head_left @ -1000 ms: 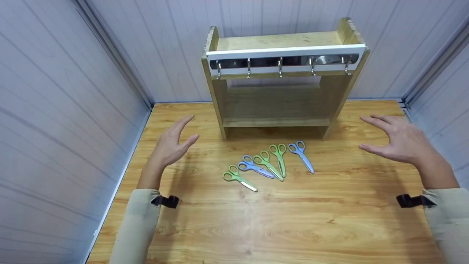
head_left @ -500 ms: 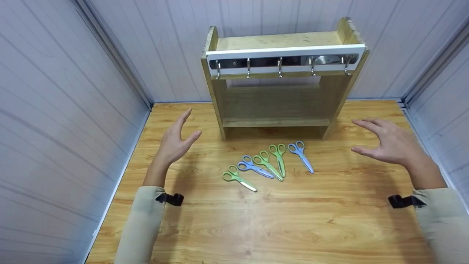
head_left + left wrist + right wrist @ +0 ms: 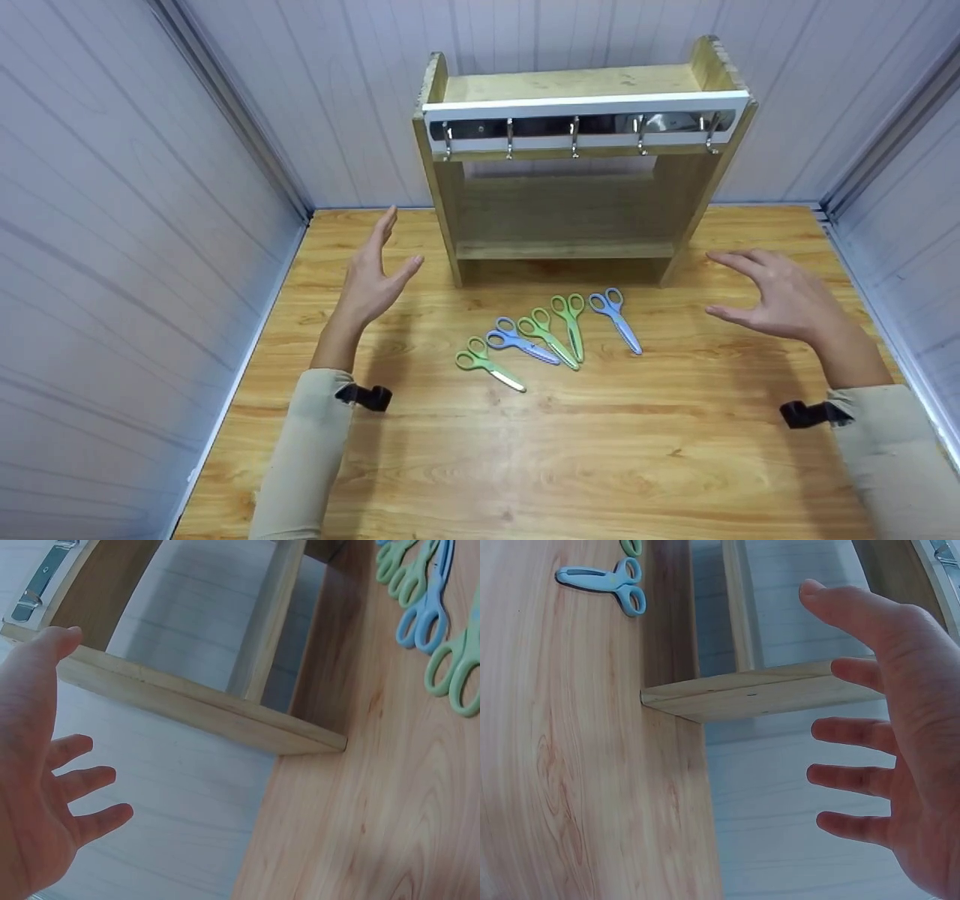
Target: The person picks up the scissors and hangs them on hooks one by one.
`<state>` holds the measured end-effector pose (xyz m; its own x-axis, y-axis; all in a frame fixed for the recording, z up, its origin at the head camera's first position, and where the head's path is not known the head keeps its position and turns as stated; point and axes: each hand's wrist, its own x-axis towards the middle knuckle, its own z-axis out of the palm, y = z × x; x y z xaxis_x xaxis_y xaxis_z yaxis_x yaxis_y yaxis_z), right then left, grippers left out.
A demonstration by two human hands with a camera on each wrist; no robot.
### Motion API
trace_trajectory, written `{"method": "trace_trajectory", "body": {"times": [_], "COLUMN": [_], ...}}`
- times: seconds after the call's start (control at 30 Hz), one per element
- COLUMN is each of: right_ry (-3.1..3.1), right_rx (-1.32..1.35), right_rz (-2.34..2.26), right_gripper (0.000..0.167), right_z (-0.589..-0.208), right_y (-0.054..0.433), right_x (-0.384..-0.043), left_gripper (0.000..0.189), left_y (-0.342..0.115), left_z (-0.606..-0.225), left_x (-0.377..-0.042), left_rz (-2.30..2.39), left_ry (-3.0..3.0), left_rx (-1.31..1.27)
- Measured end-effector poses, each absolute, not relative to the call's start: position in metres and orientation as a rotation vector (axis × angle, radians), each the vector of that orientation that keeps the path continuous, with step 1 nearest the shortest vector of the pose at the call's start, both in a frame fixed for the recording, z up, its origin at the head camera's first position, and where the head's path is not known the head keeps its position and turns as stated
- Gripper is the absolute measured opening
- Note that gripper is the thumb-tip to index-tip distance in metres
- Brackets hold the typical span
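Note:
My left hand (image 3: 373,281) is held over the table left of the wooden rack (image 3: 566,251), thumb apart from the fingers, holding nothing. On the other side my right hand (image 3: 784,296) hovers right of the rack, fingers spread and free of any object, as the right wrist view also shows. Between the hands several scissors lie on the table: a green pair (image 3: 491,365) at the left, a blue pair (image 3: 523,343) beside it, two more green pairs close together, and a blue pair (image 3: 616,320) at the right, nearest my right hand.
The rack stands against the back wall, with a white strip of several metal hooks (image 3: 575,137) along its upper front. Pale panel walls enclose the wooden table (image 3: 585,465) at the left, back and right. Black camera mounts (image 3: 365,397) sit on both sleeves.
Both hands have moved inward toward the rack. The left has also gone a little farther forward, while the right has shifted left. The scissors and the rack stay put.

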<state>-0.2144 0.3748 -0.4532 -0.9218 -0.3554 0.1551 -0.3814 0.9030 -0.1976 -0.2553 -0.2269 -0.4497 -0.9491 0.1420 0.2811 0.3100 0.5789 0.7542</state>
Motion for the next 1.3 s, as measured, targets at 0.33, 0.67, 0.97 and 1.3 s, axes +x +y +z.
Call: {"method": "trace_trajectory", "body": {"times": [0.33,0.67,0.97,1.3], "right_ry": [-2.984,-3.003,-3.014,-2.961], "right_rx": [0.572,0.566,0.567,0.573], "right_rz": [0.336,0.376,0.399,0.394], "right_gripper": [0.083,0.081,0.079,0.077], "right_z": [-0.46,-0.47,-0.481,-0.498], "right_y": [0.368,0.359,0.351,0.338], "right_x": [-0.216,-0.22,-0.227,-0.233], "left_gripper": [0.087,0.086,0.088,0.09], "left_y": [-0.211,-0.199,-0.191,-0.185], "left_z": [-0.451,-0.455,-0.465,-0.469], "left_x": [-0.265,-0.274,-0.286,-0.296], "left_rz": [-1.344,-1.371,-1.372,-1.394], "left_ry": [-2.566,-2.491,-2.379,-2.346], "left_rx": [-0.372,-0.338,-0.326,-0.321]}}
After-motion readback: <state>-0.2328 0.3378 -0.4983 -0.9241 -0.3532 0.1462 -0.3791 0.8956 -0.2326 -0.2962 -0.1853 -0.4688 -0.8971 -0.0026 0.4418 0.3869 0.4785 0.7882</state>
